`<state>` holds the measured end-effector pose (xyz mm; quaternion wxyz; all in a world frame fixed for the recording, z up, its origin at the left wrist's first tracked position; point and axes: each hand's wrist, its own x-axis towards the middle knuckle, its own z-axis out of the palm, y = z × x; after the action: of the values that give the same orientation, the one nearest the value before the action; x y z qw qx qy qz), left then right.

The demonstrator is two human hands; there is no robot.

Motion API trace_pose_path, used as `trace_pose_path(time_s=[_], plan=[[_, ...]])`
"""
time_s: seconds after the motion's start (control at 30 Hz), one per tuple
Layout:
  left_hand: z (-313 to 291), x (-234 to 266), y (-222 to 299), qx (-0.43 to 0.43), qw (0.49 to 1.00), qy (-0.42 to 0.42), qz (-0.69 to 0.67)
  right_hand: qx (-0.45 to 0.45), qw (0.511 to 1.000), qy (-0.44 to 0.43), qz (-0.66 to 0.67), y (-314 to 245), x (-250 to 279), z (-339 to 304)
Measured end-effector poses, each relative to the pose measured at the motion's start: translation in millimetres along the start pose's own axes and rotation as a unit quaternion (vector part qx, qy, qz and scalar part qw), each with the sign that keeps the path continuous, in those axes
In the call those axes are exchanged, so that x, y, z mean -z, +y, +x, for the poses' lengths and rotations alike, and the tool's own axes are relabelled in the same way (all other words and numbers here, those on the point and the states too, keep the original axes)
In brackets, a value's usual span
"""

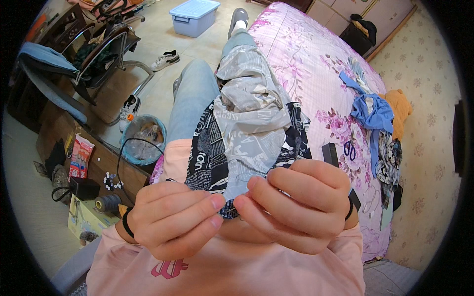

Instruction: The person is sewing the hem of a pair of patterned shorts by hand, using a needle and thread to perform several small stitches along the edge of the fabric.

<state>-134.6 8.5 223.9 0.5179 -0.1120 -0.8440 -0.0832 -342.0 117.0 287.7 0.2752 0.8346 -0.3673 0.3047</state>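
Observation:
Across my lap and raised leg lies a printed cloth (254, 123), black with white lettering, its pale grey reverse side turned up. My left hand (175, 217) and my right hand (301, 207) are held close together in front of my chest, over the near end of the cloth. Both are closed in a pinch, thumbs and fingertips almost meeting. Whatever sits between the fingertips is too small or hidden to make out. Whether the fingers touch the cloth's near edge cannot be told.
Right of me, a floral bed (306, 64) carries dark-handled scissors (349, 150), a black case (330, 155) and crumpled blue clothes (373, 113). On the left stand a wooden table (64, 123) with a grey thread spool (107, 203), a lined bin (143, 158) and a chair (98, 64). Beyond sits a blue storage box (195, 24).

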Motion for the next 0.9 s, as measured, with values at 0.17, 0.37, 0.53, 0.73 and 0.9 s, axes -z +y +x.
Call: trace_pose_path(time_s=[0.17,0.37,0.53,0.73,0.9], plan=[[-1.0,-0.6,0.1,0.011,1.000,-0.002,-0.004,0.044,0.998,-0.014,-0.031,0.1,1.4,1.4],[-1.5,-3.5,0.8,0.030,0.999,0.019,-0.014,0.071,0.997,-0.016,-0.024,5.6,-1.9,2.5],[2.5,0.4,-5.5,0.026,0.998,-0.031,-0.039,0.057,0.998,-0.031,0.007,9.0,-2.7,3.1],[1.5,0.3,-8.7,0.031,0.997,-0.037,-0.064,0.045,0.998,-0.034,0.035,11.6,-6.5,1.8],[1.6,-3.8,-5.1,0.074,0.993,-0.022,-0.085,0.043,0.997,-0.044,0.053,12.6,-9.0,-0.1]])
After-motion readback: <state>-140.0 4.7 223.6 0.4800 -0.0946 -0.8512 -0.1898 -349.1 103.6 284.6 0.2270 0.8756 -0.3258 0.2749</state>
